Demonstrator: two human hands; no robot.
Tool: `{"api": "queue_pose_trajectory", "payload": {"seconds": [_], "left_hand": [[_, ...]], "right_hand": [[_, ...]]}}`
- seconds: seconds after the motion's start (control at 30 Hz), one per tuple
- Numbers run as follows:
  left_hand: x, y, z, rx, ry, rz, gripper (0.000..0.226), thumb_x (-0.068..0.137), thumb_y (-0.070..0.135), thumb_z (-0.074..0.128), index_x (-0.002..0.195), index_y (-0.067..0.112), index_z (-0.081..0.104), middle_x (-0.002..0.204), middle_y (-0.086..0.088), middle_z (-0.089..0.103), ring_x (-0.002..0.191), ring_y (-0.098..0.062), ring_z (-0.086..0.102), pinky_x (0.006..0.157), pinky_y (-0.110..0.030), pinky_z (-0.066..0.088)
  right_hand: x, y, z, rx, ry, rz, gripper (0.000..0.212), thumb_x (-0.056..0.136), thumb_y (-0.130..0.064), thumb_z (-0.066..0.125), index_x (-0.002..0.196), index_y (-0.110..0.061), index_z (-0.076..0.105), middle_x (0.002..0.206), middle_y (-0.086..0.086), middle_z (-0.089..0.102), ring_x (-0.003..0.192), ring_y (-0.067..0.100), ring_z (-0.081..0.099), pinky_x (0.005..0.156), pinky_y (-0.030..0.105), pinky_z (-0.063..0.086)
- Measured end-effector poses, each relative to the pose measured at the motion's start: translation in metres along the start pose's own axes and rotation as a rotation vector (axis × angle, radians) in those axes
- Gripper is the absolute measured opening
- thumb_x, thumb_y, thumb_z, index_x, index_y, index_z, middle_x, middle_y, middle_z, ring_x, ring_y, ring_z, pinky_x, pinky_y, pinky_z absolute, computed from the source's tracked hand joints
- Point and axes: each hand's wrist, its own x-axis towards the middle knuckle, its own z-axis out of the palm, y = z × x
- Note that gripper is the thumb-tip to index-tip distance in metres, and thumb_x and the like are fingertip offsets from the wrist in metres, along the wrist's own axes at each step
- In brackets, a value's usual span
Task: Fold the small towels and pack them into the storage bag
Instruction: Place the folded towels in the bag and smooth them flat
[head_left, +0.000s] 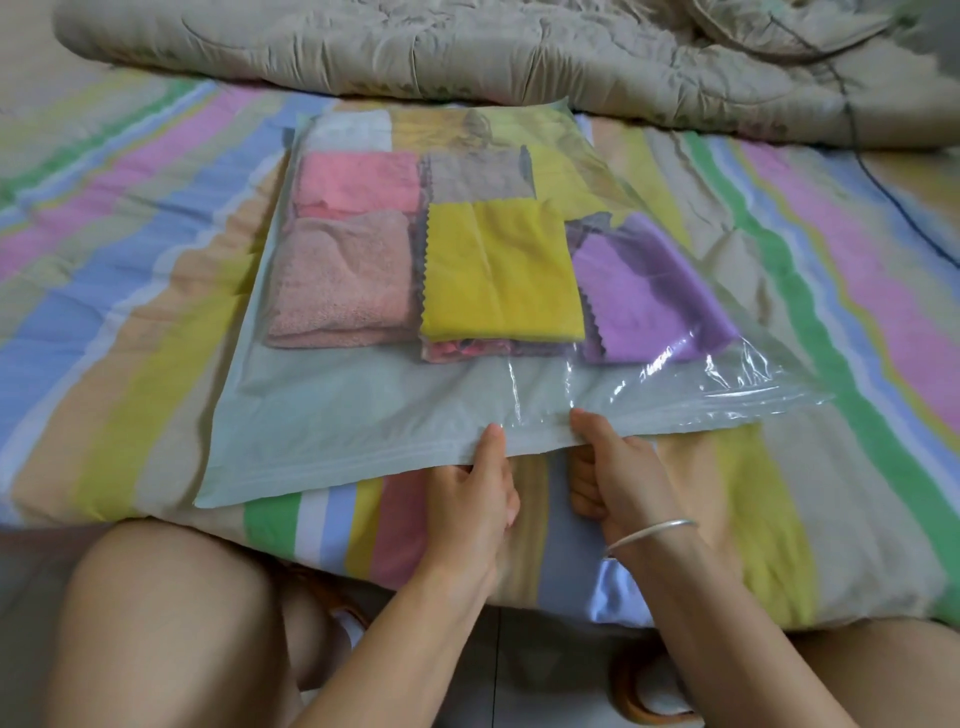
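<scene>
The clear storage bag (332, 410) lies flat on the striped bedsheet (130, 260). Folded inside it are a peach towel (337, 280) at 9 o'clock, a yellow cloth (498, 270) at the centre, a purple cloth (649, 296) at 3 o'clock, and a pink towel (358, 179) and a grey cloth (478, 174) toward 12. At 6 o'clock the left hand (475, 499) and right hand (613, 467) each pinch the bag's near edge, thumbs on top. No loose towels show, so folding and packing look done. Closing the mouth seems to be what is left, with the 4 o'clock stretch apparently unsealed.
</scene>
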Motion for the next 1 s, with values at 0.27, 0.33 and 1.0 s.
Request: {"api": "queue_pose_trajectory", "payload": {"seconds": [0.27,0.33,1.0], "left_hand": [[0.001,-0.002,0.012,-0.019,0.139,0.026,0.048,0.095,0.022,0.056,0.052,0.011,0.036,0.033,-0.003,0.041,0.031,-0.020,0.039,0.036,-0.027,0.030],[-0.001,-0.002,0.023,0.055,0.127,0.003,0.064,0.086,0.053,0.055,0.042,0.008,0.045,0.036,-0.008,0.048,0.036,-0.028,0.044,0.043,-0.036,0.032],[-0.010,-0.012,0.058,0.064,0.002,-0.118,0.041,0.093,0.013,0.054,0.057,0.016,0.034,0.043,0.004,0.024,0.034,-0.010,0.021,0.038,-0.018,0.015]], "right_hand": [[0.008,-0.006,-0.016,0.083,-0.002,0.005,0.045,0.093,-0.022,0.052,0.057,-0.023,0.025,0.038,-0.007,0.015,0.030,0.009,0.012,0.039,0.012,0.011],[0.009,-0.004,-0.016,0.045,0.003,0.007,0.047,0.094,-0.026,0.051,0.054,-0.023,0.026,0.038,-0.007,0.017,0.029,0.009,0.013,0.037,0.013,0.013],[0.012,-0.018,-0.052,-0.092,0.078,-0.043,0.054,0.091,-0.028,0.059,0.045,-0.023,0.031,0.034,-0.009,0.023,0.029,0.008,0.020,0.034,0.015,0.018]]}}
